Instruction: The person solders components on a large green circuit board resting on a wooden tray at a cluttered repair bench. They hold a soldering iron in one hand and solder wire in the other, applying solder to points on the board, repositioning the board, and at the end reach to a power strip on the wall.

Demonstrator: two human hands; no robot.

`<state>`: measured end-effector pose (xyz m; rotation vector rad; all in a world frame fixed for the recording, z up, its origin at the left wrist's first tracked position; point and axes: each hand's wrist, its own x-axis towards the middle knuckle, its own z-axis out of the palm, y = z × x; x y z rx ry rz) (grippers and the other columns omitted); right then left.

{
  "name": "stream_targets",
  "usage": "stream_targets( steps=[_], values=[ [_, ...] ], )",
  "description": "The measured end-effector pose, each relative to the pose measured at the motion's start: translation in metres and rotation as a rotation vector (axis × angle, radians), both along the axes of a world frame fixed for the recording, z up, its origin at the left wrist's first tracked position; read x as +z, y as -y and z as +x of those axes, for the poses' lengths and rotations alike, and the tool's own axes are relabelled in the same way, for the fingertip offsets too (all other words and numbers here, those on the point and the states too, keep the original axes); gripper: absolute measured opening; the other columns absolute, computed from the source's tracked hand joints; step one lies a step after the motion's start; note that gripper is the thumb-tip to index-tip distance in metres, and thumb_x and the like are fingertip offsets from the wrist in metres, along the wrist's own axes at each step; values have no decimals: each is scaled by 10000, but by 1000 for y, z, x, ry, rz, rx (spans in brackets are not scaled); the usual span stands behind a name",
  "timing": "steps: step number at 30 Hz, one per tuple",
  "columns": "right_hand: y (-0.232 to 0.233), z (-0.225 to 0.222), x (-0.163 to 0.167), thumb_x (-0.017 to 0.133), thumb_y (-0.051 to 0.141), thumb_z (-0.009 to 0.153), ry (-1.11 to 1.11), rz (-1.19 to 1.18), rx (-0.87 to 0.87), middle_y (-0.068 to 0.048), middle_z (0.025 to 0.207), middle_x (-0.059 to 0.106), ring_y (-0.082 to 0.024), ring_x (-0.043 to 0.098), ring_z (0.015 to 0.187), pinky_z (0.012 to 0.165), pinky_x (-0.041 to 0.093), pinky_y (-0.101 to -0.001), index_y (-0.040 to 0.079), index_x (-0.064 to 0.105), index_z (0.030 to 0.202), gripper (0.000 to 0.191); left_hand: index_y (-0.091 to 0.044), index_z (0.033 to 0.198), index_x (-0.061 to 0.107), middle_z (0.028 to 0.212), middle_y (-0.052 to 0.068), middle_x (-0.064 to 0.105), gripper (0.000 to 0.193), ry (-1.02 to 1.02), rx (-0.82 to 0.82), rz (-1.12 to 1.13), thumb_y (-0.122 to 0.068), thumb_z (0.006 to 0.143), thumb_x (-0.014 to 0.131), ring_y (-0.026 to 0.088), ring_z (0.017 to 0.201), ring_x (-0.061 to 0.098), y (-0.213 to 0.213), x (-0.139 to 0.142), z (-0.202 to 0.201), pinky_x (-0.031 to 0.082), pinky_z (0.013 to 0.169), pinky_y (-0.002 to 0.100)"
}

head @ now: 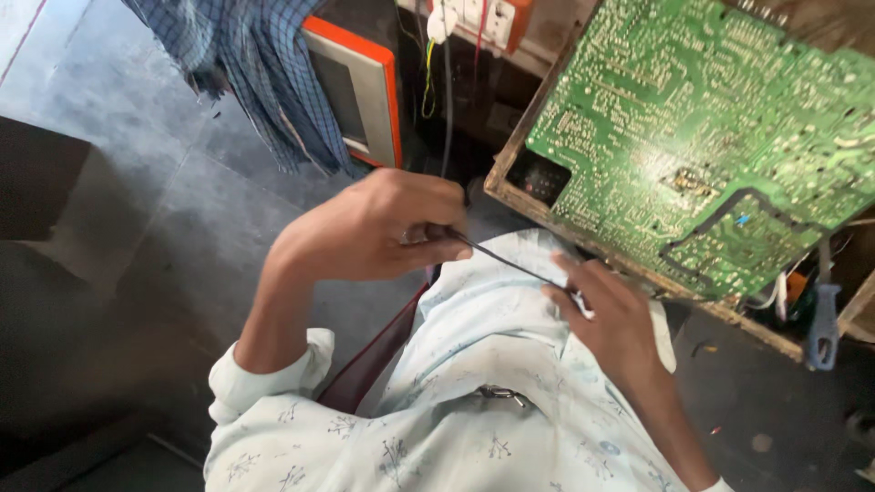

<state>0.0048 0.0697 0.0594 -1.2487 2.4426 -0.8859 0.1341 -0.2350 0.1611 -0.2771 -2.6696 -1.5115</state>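
Left hand (365,228): closed around one end of a thin dark wire (510,260).
Right hand (606,314): fingertips pinching the other end.
Wire: centre frame, taut; likely light, bendy; best gripped at the ends.
Circuit board (711,128): at two o'clock.

The left hand (365,228) and right hand (606,314) hold a thin dark wire (510,260) stretched between them, over a pale patterned shirt (474,364). Just beyond, a green circuit board (702,128) tilts in a wooden frame (510,187), beside an orange-framed meter (360,87)
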Motion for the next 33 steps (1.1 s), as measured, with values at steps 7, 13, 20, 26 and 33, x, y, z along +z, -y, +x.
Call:
stream_targets(
  steps=[7, 13, 20, 26, 33],
  values=[
    [22, 6, 7, 745, 169, 893, -77, 13, -67, -73, 965, 713, -245, 661, 726, 659, 532, -355, 56, 752, 1017, 167, -24, 937, 731, 833, 46, 664, 142, -463, 403, 72, -130, 944, 825, 128, 653, 590, 38, -1, 20, 446, 584, 295],
    [4, 21, 16, 768, 67, 847, -52, -178, 11, -66, 963, 707, -209, 687, 839, 762, 543, -337, 51, 740, 1006, 163, -21, 991, 713, 850, 53, 666, 193, -536, 297, 220, -196, 1030, 784, 159, 696, 613, 47, -21, 16, 451, 626, 297],
    [-35, -4, 1, 867, 213, 704, -507, -420, 493, -3, 979, 711, -195, 641, 831, 751, 541, -304, 190, 760, 1000, 315, -56, 832, 739, 718, 95, 659, 307, -286, 465, -42, -319, 991, 730, 219, 623, 613, 47, -20, 22, 465, 603, 353],
    [-19, -18, -11, 902, 205, 711, -722, -571, 552, -16, 1021, 658, -197, 554, 962, 741, 521, -282, 233, 762, 1054, 372, -136, 1229, 703, 1020, 95, 756, 382, -259, -15, 96, -337, 912, 774, 239, 821, 742, -21, -47, -2, 593, 758, 390],
    [-21, -12, -7, 891, 219, 713, -512, -589, 427, 0, 1107, 640, -187, 619, 986, 810, 578, -315, 207, 708, 1067, 399, -50, 1089, 617, 930, 132, 678, 398, -454, -338, 136, -270, 804, 786, 360, 878, 680, -101, -82, -50, 541, 773, 457]
  ],
)
